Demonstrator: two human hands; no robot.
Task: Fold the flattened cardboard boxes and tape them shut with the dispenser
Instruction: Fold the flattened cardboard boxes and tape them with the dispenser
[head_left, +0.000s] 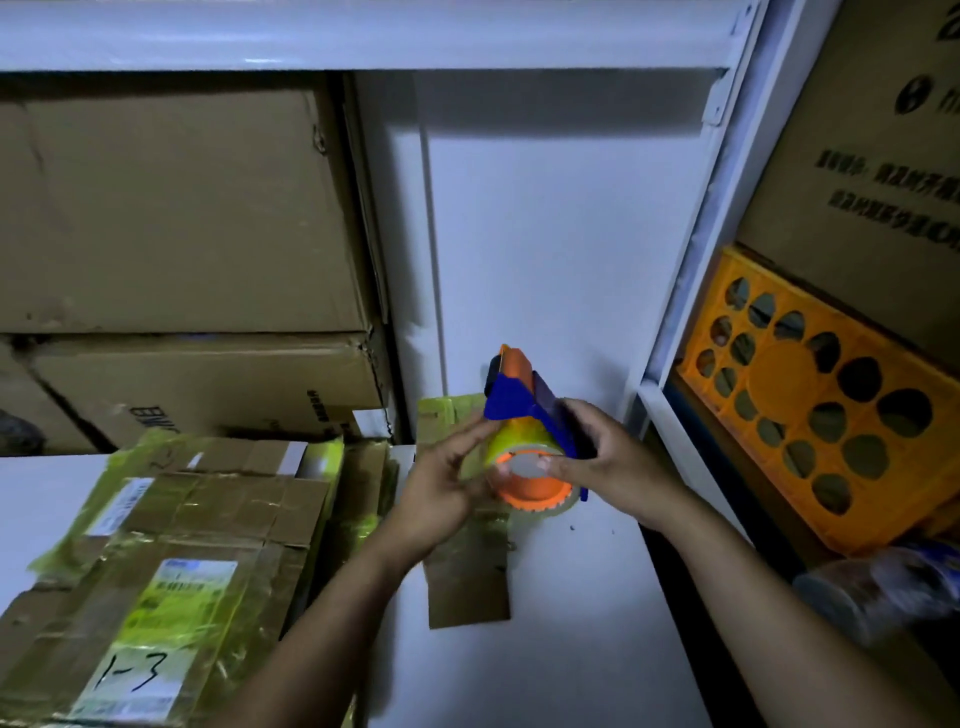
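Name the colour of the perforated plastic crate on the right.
The crate is orange, seen best in the head view.

- The left hand was bare, with nothing worn on its fingers or wrist.
- The right hand was likewise bare; a short, pale thumbnail showed.
- The left forearm was uncovered down to the frame's lower edge.
- The right forearm was uncovered as well.
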